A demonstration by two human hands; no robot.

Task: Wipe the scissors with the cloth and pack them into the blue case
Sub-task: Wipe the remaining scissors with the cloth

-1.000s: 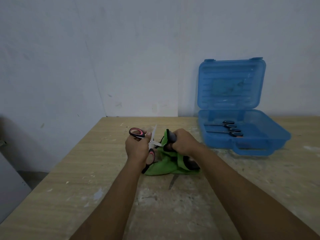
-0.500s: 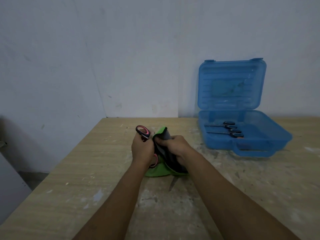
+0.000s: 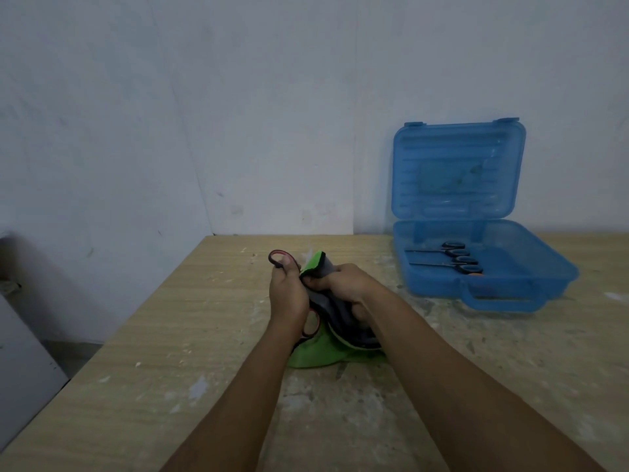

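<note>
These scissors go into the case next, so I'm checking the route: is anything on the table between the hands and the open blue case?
Nothing visible. The red-handled scissors are in the left hand, and the bare table runs across to the blue case. Its lid stands open, and two pairs of scissors lie inside.

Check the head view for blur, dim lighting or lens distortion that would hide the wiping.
Head view: lighting is dim and flat, so both forearms read dark; the left hand and right hand are sharp enough, but the blades are hidden inside the green cloth; wide-angle bending shows at the table edges; the scissors in the blue case are small but legible.
</note>
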